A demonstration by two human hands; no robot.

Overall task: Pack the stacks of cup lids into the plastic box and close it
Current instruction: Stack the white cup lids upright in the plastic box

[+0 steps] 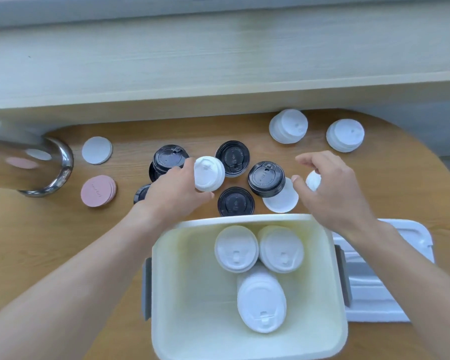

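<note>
A cream plastic box (166, 294) stands open near me with three white lid stacks inside (236, 249) (281, 249) (261, 300). My left hand (174, 193) grips a white lid stack (209, 174) just beyond the box's far rim. My right hand (333, 188) hovers with fingers spread over another white lid stack (313, 180). Black lid stacks (233, 158) (266, 179) (235, 202) (166, 159) lie between the hands. A single white lid (281, 200) rests flat by my right thumb. The box's lid (390, 276) lies to the right of the box.
Two more white lid stacks (288, 126) (345, 135) sit at the far right of the wooden table (50, 242). Pink discs (98, 190) and white discs (97, 150) lie at left beside a shiny metal container (37, 165). A pale ledge (218, 61) borders the far side.
</note>
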